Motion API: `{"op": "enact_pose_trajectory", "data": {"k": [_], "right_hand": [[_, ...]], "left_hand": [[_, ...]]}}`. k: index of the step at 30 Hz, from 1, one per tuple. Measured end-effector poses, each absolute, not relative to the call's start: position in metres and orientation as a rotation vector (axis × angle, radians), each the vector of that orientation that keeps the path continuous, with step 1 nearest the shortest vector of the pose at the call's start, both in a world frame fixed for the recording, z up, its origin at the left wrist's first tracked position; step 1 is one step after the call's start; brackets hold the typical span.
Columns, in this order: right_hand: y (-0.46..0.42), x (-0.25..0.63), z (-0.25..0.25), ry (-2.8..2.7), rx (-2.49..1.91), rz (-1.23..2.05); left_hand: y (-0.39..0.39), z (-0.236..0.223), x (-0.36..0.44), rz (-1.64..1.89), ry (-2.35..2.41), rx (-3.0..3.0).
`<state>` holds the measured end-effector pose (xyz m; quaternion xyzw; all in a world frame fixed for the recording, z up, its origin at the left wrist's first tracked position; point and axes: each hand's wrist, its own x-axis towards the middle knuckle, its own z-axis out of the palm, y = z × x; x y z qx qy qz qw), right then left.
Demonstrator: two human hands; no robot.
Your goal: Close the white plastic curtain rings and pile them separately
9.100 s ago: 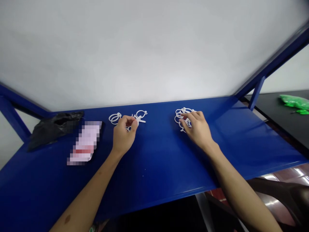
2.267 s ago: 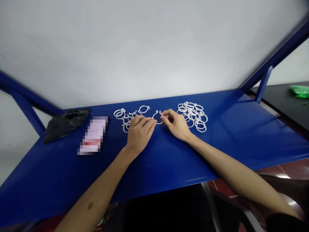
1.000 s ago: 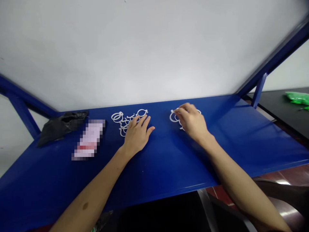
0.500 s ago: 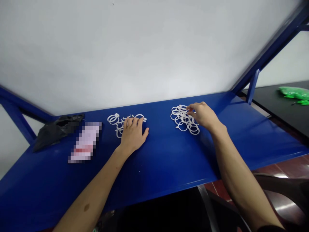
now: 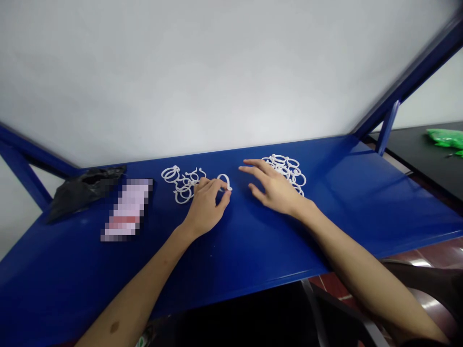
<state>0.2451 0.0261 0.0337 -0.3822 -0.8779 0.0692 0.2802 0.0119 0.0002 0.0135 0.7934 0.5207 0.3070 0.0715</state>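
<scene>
Between thumb and index finger, my left hand (image 5: 207, 206) pinches a white plastic ring (image 5: 224, 177) that looks like a curtain ring. Just left of that hand lies a loose group of similar white rings (image 5: 169, 174), some with open ends; the hand partly covers them. My right hand (image 5: 277, 190) has its fingers spread and stretched toward the left, with nothing in them. It is over the near left side of a second pile of white rings (image 5: 297, 174), partly hiding it.
The rings lie on a blue table (image 5: 231, 255) against a pale wall. On the left are a crumpled black plastic bag (image 5: 85, 193) and a pixelated flat object (image 5: 126, 209). A green bag (image 5: 445, 138) lies on a black table (image 5: 408, 142) at the right.
My left hand has moved slightly right and closed on a ring. My right hand has swung left from the right side of its pile, with its fingers now spread.
</scene>
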Motion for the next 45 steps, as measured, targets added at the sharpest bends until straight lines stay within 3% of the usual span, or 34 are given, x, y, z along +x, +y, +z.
{"op": "enact_pose_trajectory", "data": {"k": [5, 13, 34, 39, 45], "right_hand": [[0.01, 0.223, 0.031, -2.32, -0.791, 0.416], [0.01, 0.218, 0.023, -1.995, -0.869, 0.588], [0.002, 0.211, 0.019, -2.264, -0.721, 0.259], [0.02, 0.232, 0.036, -2.11, -1.069, 0.008], [0.055, 0.298, 0.044, -1.76, -1.864, -0.22]], "left_hand": [[-0.006, 0.025, 0.01, 0.853, 1.243, 1.914], [-0.004, 0.028, 0.009, 1.027, 1.076, 1.556], [-0.01, 0.013, 0.011, 1.143, 1.301, 2.13], [0.003, 0.009, 0.001, 0.992, 1.505, 2.4], [0.021, 0.0, -0.031, 0.599, 2.035, 2.569]]}}
